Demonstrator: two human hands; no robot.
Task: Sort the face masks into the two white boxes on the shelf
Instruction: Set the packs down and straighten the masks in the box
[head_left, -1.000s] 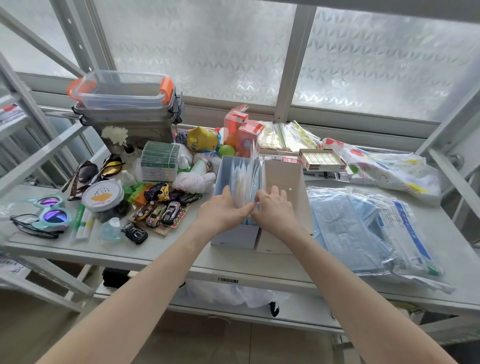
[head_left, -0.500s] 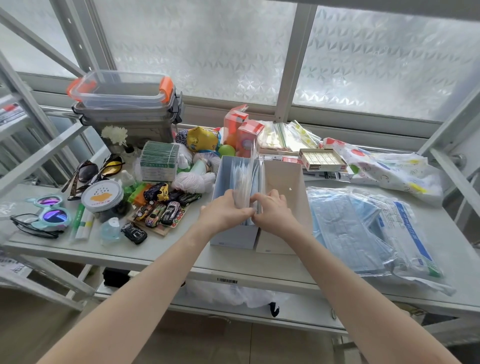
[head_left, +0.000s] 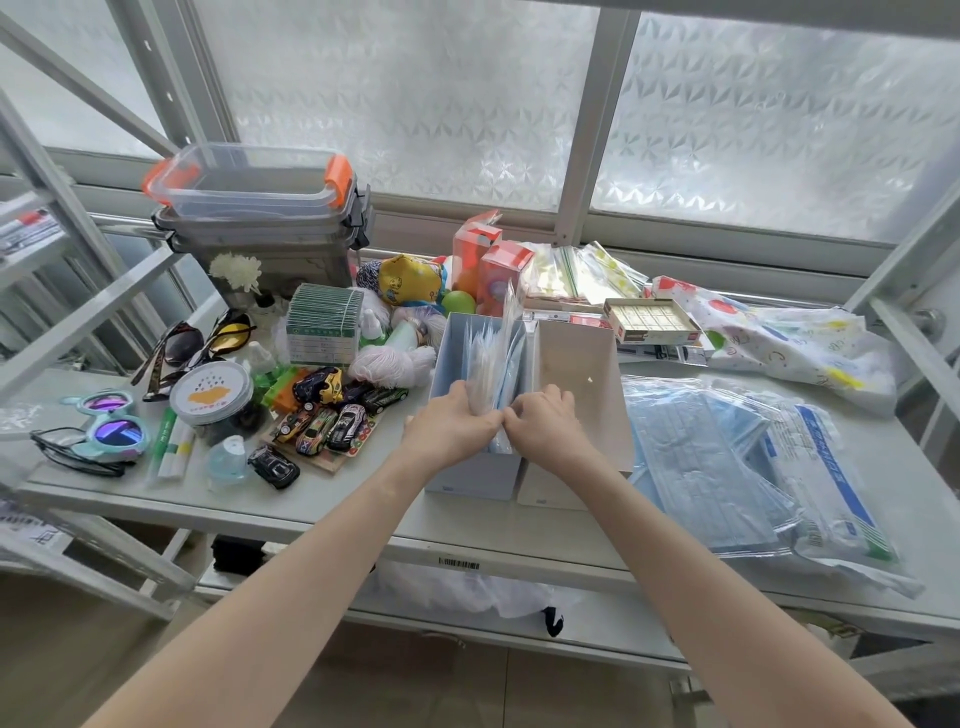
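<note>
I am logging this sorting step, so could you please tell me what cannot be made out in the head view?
- Fingertips of the left hand and right hand: curled into the masks in the left box, out of sight.
- Mask count in that box: packed too tightly.
- Floor of the right box: behind the right hand.
- Print on the mask bag: too small.

Two white boxes (head_left: 576, 415) stand side by side on the shelf. Two hands, the left hand (head_left: 449, 431) and the right hand (head_left: 545, 428), reach into them. Three clear tubs (head_left: 260, 208) sit stacked. Two orange cartons (head_left: 488, 265) stand behind. One round tin (head_left: 210, 392) sits near about seven toy cars (head_left: 332, 415). The face masks (head_left: 691, 457) are too many to count.
</note>
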